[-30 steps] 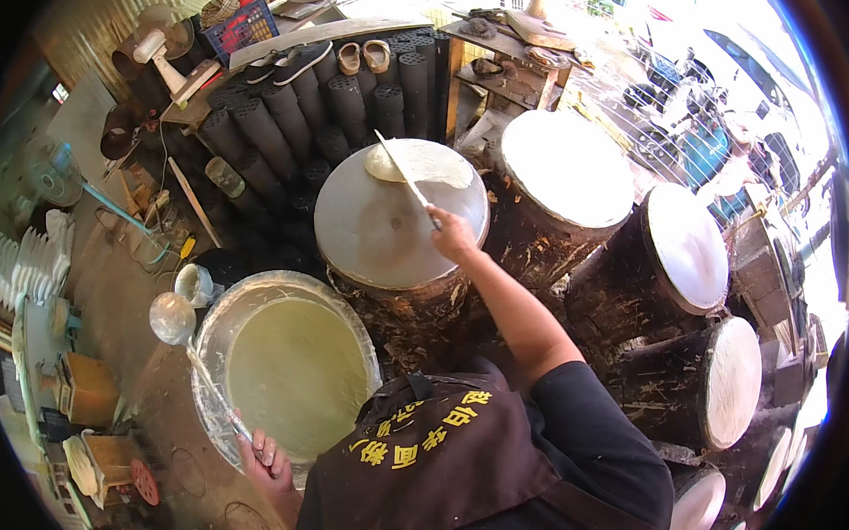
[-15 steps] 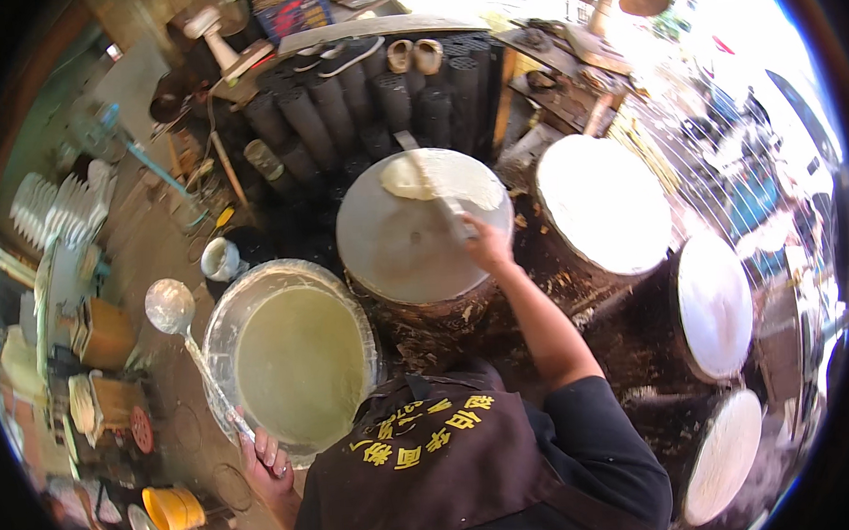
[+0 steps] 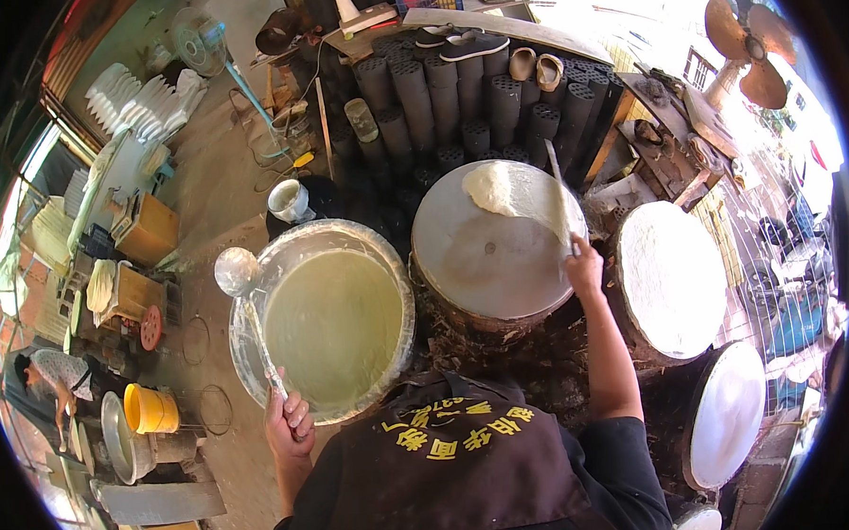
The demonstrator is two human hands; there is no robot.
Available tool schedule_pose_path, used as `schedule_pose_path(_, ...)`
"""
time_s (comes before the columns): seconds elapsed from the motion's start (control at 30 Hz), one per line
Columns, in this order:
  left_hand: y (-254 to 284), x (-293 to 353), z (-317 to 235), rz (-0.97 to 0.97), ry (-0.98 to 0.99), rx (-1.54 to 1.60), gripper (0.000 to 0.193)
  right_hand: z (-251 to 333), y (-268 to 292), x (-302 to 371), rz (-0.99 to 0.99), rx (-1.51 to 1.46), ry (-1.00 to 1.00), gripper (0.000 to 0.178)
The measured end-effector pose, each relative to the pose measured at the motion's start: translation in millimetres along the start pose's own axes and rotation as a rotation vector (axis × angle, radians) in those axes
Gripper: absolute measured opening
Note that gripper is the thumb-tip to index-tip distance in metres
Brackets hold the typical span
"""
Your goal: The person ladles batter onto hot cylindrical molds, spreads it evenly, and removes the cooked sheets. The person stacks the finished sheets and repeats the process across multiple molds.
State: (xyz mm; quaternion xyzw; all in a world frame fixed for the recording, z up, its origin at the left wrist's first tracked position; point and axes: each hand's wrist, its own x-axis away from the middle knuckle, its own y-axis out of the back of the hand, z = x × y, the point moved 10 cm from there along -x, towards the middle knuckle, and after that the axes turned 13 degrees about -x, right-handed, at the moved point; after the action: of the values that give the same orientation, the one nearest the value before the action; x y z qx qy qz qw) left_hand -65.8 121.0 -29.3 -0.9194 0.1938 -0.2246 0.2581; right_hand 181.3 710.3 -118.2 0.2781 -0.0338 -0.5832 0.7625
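My left hand [image 3: 289,422] is closed round the handle of a long metal ladle [image 3: 237,271], whose batter-smeared bowl is raised past the left rim of a wide metal tub [image 3: 242,344]. Pale, thin batter [image 3: 332,316] lies in the tub. At the right edge of a round, flat griddle [image 3: 482,272], my right hand [image 3: 585,266] grips a long, narrow scraper [image 3: 561,193] pointing away from me. A white patch of batter [image 3: 511,193] covers the griddle's far right part, left of the scraper. The near left surface shows bare grey.
Another white-coated griddle [image 3: 672,283] stands close on the right, with a third griddle [image 3: 730,417] nearer me. Behind stand black coal briquettes [image 3: 427,104], with shoes on top. A white pot [image 3: 290,203] sits beyond the tub. At far left are a yellow bucket [image 3: 151,408] and a person [image 3: 64,371] bending.
My right hand has swept the scraper rightward across the batter to the griddle's right side. The ladle is more upright in my left hand. The whole view has shifted, moving things rightward.
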Motion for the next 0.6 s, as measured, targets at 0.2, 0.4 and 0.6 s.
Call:
schedule_pose_path(0.2,1.4,4.5,12.2,-0.040,0.038,-0.011,0.036,72.6,-84.2,33.4,0.328,0.043,-0.040,0.046)
schedule_pose_path(0.4,5.3,9.3,14.3,-0.082,0.031,-0.049,0.034,33.6,-26.8,-3.4,0.271,0.000,-0.136,0.045)
schedule_pose_path(0.6,7.8,9.4,24.7,-0.026,0.092,-0.073,0.034,62.9,-82.8,27.4,0.389,-0.125,-0.095,0.045)
